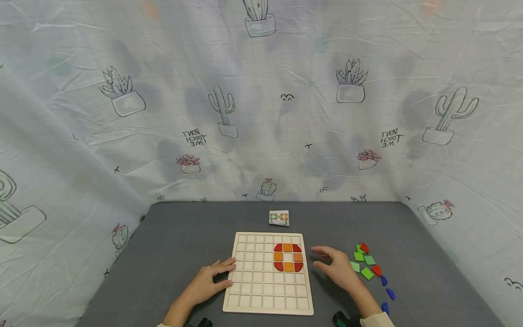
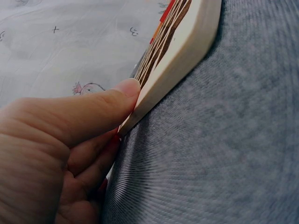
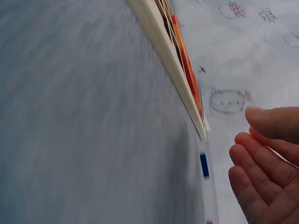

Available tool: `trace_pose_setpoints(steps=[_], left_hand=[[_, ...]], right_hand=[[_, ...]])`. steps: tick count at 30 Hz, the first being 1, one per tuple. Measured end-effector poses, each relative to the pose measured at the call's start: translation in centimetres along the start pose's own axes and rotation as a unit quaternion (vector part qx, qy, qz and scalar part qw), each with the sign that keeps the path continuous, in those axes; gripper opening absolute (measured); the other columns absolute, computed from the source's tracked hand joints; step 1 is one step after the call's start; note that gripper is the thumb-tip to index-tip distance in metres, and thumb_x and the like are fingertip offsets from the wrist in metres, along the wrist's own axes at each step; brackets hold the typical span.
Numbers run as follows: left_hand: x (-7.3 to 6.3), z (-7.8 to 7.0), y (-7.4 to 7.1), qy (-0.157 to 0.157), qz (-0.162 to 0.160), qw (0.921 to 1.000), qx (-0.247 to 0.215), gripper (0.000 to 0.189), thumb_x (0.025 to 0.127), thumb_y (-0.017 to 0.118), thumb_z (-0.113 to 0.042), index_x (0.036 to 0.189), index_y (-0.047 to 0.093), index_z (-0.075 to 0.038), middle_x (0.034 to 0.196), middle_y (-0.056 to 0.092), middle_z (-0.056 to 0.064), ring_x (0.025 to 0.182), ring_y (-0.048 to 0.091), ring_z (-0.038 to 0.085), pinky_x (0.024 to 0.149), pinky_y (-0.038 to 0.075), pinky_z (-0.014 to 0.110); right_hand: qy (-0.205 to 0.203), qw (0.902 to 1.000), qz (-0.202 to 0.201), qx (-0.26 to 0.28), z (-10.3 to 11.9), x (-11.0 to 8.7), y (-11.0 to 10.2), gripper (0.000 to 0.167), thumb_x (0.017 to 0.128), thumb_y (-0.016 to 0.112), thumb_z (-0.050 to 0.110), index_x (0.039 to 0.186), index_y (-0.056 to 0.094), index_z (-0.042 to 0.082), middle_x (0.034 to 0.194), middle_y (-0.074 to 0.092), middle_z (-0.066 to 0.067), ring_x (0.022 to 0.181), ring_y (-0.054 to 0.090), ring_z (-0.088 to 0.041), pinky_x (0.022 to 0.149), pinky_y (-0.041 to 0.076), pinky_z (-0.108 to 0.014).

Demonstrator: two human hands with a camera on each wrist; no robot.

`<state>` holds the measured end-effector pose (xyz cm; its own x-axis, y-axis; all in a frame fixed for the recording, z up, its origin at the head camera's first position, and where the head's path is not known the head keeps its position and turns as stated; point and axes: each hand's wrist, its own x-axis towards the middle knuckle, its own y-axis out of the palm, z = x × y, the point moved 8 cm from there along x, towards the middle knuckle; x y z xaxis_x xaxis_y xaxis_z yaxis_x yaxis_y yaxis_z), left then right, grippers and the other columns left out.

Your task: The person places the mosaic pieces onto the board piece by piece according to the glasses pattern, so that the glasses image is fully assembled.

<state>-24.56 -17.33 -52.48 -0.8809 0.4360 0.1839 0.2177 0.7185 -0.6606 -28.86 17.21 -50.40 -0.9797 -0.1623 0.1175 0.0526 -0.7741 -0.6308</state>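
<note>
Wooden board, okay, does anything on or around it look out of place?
Nothing on the wooden board looks odd: red tiles and orange tiles form a neat ring around one bare square. To its right, loose pieces lie scattered at mixed angles, but nothing appears damaged.

Table [image 1: 184,240]: dark grey, far corners rounded. Backdrop [image 1: 261,118]: pale, creased sheet, rising behind table and along both sides; also seen, at close range of table edge, in both wrist views. Prints on backdrop: cacti [image 1: 448,113] with upturned arms, left of centre and at right; spiky plants [image 1: 350,84] in pots, upper left and right of centre; pink rosettes [image 1: 188,160] in pots, lower down; lettering [image 1: 194,137], reversed, twice; crosses [image 1: 308,146], small, scattered; orange dots [image 1: 151,10], faint, near top.
</note>
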Motion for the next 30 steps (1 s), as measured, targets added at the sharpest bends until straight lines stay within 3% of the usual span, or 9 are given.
trace_pose_setpoints(steps=[8,11,15,21,25,30], left_hand=[[-0.2,0.8,0.4,-0.007,0.005,0.9998,0.017,0.05,0.088,0.064,-0.04,0.128,0.061,-0.011,0.139,0.053,0.006,0.127,0.051,0.026,0.108,0.032,0.056],[-0.3,0.9,0.5,-0.01,0.006,0.9998,0.018,0.05,0.088,0.064,-0.041,0.128,0.062,-0.011,0.139,0.053,0.005,0.127,0.051,0.024,0.109,0.033,0.055],[-0.1,0.8,0.4,-0.005,-0.003,0.9999,0.009,0.049,0.087,0.065,-0.04,0.127,0.063,-0.011,0.139,0.053,0.005,0.127,0.051,0.021,0.11,0.033,0.052],[-0.1,0.8,0.4,0.006,-0.008,0.9998,0.017,0.047,0.088,0.065,-0.037,0.126,0.063,-0.01,0.138,0.054,0.006,0.126,0.052,0.021,0.11,0.035,0.049],[-0.1,0.7,0.3,0.005,-0.004,0.9999,0.016,0.047,0.088,0.065,-0.037,0.126,0.063,-0.01,0.138,0.054,0.007,0.126,0.052,0.025,0.108,0.034,0.053],[-0.1,0.4,0.3,-0.001,0.003,1.0,0.002,0.048,0.087,0.066,-0.037,0.127,0.063,-0.01,0.138,0.053,0.008,0.126,0.051,0.029,0.108,0.032,0.057]], right_hand=[[0.01,0.9996,-0.022,0.015,-2.5,-3.1,-4.1,0.038,0.083,0.073,0.016,0.119,0.065,0.007,0.115,0.067,-0.011,0.103,0.065,-0.029,0.082,0.058,-0.025],[0.037,0.9986,-0.034,0.017,-3.9,-4.4,-5.8,0.04,0.084,0.072,0.02,0.121,0.064,0.007,0.117,0.066,-0.014,0.102,0.066,-0.026,0.079,0.058,-0.021],[0.074,0.9955,-0.057,0.014,-5.5,-5.6,-8.0,0.043,0.087,0.07,0.025,0.124,0.062,0.005,0.121,0.064,-0.016,0.099,0.067,-0.013,0.078,0.056,-0.015],[0.158,0.9857,-0.052,0.029,-8.7,-7.7,-10.2,0.06,0.089,0.066,0.038,0.133,0.052,-0.001,0.131,0.055,-0.023,0.088,0.057,0.015,0.079,0.059,-0.022],[0.204,0.9771,-0.05,0.035,-10.4,-8.5,-11.0,0.068,0.087,0.068,0.04,0.136,0.048,-0.003,0.133,0.054,-0.025,0.083,0.058,0.015,0.077,0.06,-0.025],[0.214,0.9756,-0.047,0.015,-11.3,-8.6,-11.4,0.072,0.085,0.069,0.043,0.135,0.048,-0.006,0.129,0.056,-0.026,0.083,0.062,0.008,0.075,0.06,-0.025]])
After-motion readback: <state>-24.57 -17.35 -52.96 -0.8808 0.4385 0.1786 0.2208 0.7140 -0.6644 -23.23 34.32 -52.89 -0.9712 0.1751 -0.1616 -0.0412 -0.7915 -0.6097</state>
